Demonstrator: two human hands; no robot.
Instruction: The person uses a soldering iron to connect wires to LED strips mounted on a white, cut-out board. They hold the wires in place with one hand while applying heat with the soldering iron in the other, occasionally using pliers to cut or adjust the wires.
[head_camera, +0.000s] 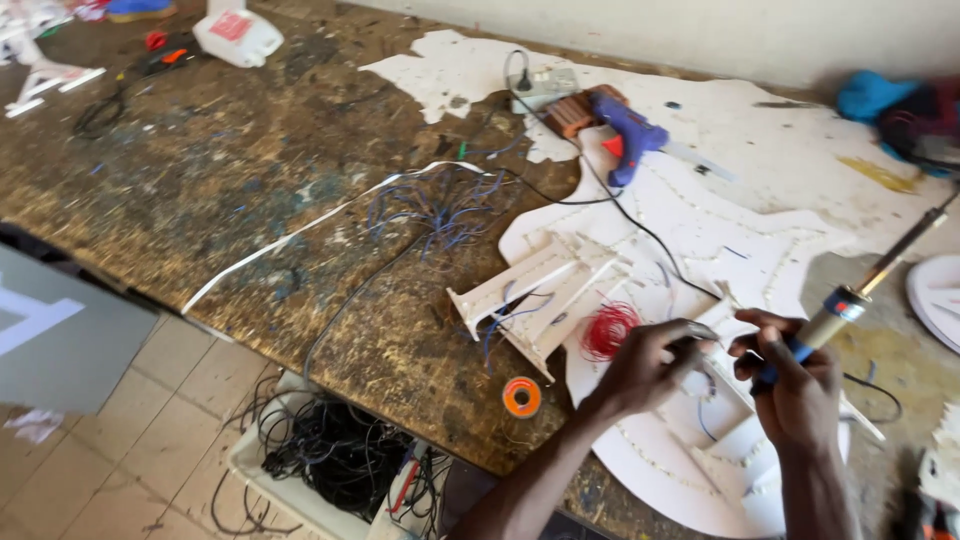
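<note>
Low in the right half of the frame, my two hands meet over a white board (700, 470) that lies on the table (250, 180). My right hand (795, 385) is closed around the blue grip of a soldering iron (850, 300), whose shaft slants up toward the right edge of the frame, tip pointing away from me. My left hand (650, 370) pinches a small dark part (697, 333) between thumb and fingers (690, 358), just beside the right hand; what the part is I cannot tell. A black cord (620, 210) runs from near my hands up the board toward the upper middle.

Just left of my left hand lies a coil of red wire (608, 330), and left of that a white frame piece (540, 285) with thin blue wires trailing from it. Below them, near the table's front edge, sits an orange solder spool (521, 397). Toward the upper middle, a blue glue gun (628, 140) rests on the white sheet beside a power strip (545, 88). A tangle of blue wire scraps (440, 210) and a long white strip (320, 220) cross the worn brown tabletop at center. At upper left stands a white jug (238, 35).

Under the table edge at lower center, a white bin (250, 465) holds a heap of black cables (335, 450) on the tiled floor (150, 450).
</note>
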